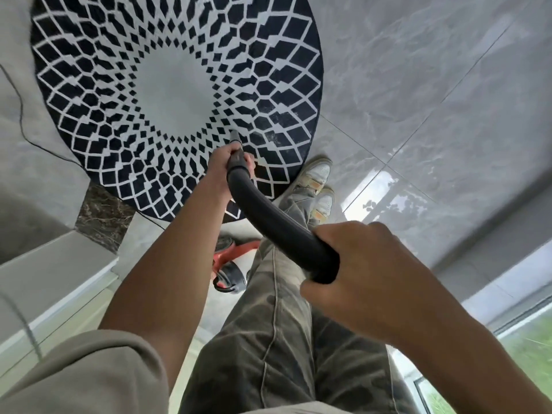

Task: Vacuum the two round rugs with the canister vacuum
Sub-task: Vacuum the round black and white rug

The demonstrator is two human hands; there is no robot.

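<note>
A round rug [176, 94] with a black-and-white lattice pattern and a plain pale centre lies on the grey tiled floor. I hold a dark curved vacuum wand [268, 216] over its near part. My left hand [222, 167] grips the wand low down, just behind the narrow nozzle tip [235, 136], which points at the rug. My right hand [355, 264] grips the wand's upper end. The red and black canister vacuum [231, 264] sits on the floor behind my leg, partly hidden. Only one rug is in view.
My shoes [318, 186] stand at the rug's near right edge. A thin black cord [22, 115] runs along the floor on the left. A dark marble threshold [101, 216] and pale ledge lie at left. A window frame [513, 321] with greenery outside is at lower right.
</note>
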